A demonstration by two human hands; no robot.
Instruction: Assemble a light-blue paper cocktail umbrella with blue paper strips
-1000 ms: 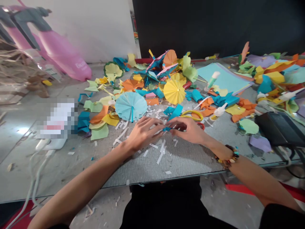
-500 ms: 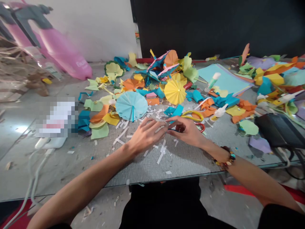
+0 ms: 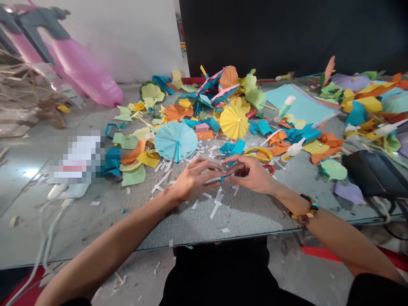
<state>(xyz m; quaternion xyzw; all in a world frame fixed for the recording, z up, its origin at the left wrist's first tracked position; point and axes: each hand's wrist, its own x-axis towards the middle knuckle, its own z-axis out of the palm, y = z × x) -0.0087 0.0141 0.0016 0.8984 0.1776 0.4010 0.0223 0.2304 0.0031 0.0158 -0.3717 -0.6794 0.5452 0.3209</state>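
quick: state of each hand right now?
Left hand: closed, pinching the small blue paper piece.
Right hand: closed, pinching the same piece.

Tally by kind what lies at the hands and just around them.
Hands: 2, left hand and right hand
Blue paper piece, pinched between both: 1
Scissor handles: 2, yellow handle and red handle
Round fans: 2, light blue fan and yellow fan
Bracelet on the right wrist: 1
Total: 8
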